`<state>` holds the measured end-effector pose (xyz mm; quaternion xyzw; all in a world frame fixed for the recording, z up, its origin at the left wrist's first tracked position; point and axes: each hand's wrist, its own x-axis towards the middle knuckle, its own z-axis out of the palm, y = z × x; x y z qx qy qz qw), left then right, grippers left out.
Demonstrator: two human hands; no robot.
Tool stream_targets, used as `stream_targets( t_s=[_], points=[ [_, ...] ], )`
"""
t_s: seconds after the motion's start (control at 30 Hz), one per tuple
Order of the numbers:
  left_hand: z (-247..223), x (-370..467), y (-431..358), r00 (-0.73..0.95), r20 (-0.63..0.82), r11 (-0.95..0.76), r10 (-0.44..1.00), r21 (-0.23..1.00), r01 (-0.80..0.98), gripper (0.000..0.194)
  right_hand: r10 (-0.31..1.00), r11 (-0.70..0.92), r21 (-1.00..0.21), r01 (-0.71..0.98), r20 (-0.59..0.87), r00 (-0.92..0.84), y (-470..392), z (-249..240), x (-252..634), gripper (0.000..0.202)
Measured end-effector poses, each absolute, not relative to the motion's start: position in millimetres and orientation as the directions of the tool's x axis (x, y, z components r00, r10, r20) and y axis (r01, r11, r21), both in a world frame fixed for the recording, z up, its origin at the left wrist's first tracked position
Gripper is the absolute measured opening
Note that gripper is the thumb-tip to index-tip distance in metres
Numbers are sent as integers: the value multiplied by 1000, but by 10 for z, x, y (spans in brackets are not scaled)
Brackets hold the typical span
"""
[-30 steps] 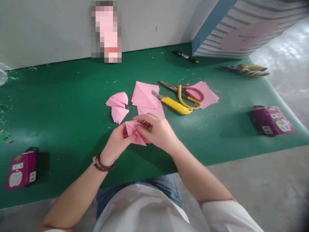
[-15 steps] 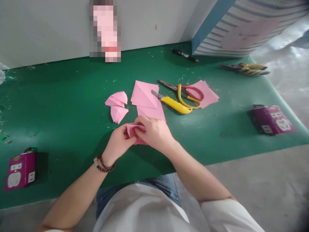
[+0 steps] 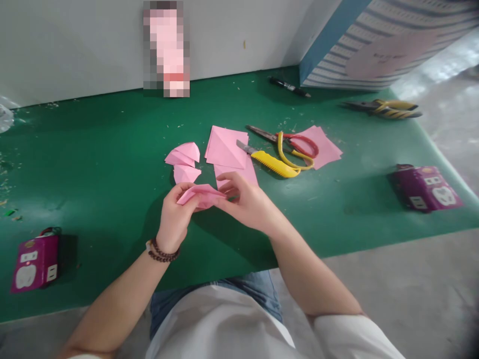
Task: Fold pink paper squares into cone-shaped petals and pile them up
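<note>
A partly folded sheet of pink paper (image 3: 204, 193) is held above the green table between both hands. My left hand (image 3: 176, 213) pinches its left side, thumb on the near face. At the right end, my right hand (image 3: 245, 200) has thumb and fingertips on the paper's edge, its fingers curved. Just beyond lie two folded pink paper pieces (image 3: 186, 153) and a stack of pink sheets (image 3: 226, 146). A yellow utility knife (image 3: 276, 164) rests with its blade over the stack, against red-and-yellow-handled scissors (image 3: 279, 138). My right hand partly covers the lower pink sheet.
More pink sheets (image 3: 325, 148) lie under the scissors' handles. Pliers (image 3: 389, 108) and a black pen (image 3: 289, 87) are farther back, near a striped box (image 3: 359, 55). Purple boxes (image 3: 35, 264) sit at the left and right of the green table (image 3: 112, 164). Small scraps dot its surface.
Both hands have lifted the pink paper slightly and drawn apart, so more of its folded shape shows. The right hand's fingers have loosened from a tighter grip. The view has shifted slightly.
</note>
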<state>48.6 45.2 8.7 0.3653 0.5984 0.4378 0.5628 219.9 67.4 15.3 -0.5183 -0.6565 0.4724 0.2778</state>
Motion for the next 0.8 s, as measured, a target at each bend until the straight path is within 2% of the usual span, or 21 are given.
stream_targets(
  t_s=[0.1,0.2,0.3,0.4,0.63,0.8],
  points=[
    [97,522,442,-108,-391,366,914,910,-197,27,950,53,-914,403,-78,-302,668,83,2144,27],
    [76,537,414,-56,-383,363,922,905,-221,37,977,71,-919,388,-15,-214,685,62,2115,27],
    [65,511,384,100,-382,395,919,899,-188,46,989,43,-929,367,-13,-147,716,84,2149,35],
    [84,459,381,256,-396,439,882,888,-138,42,983,51,-923,382,-20,-180,737,122,2210,37],
    [74,382,422,170,-358,337,918,931,138,26,937,134,-912,387,-9,-348,710,159,2204,30],
    [29,388,415,70,-344,329,936,929,171,13,927,92,-911,402,-69,-370,695,138,2181,26]
  ],
)
